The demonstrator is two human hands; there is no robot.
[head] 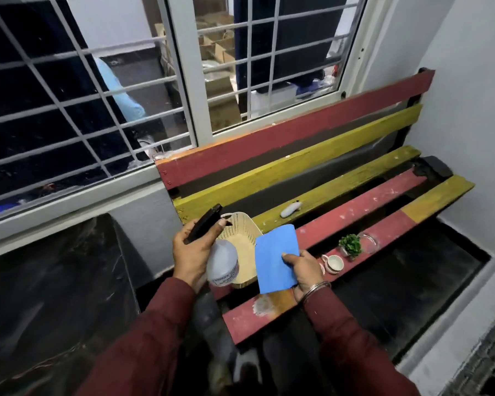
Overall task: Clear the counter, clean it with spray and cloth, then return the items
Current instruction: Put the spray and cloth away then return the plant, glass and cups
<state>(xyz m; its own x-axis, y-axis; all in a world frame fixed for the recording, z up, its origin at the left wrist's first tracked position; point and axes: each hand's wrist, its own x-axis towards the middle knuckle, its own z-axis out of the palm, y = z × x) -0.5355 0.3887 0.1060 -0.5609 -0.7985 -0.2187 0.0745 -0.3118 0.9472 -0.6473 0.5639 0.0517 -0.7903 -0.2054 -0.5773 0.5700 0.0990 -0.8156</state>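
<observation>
Spray bottle in the left hand, fingers wrapped round its black trigger head, body hanging down and tilted over the cream basket. Right hand pinches the blue cloth, held up flat just right of that basket. Basket sits on the painted bench; beyond it to the right stand a small teacup, a tiny green plant and a glass dish. By my reading, the right hand is nearer those three.

Slatted bench: basket, cup, plant
</observation>
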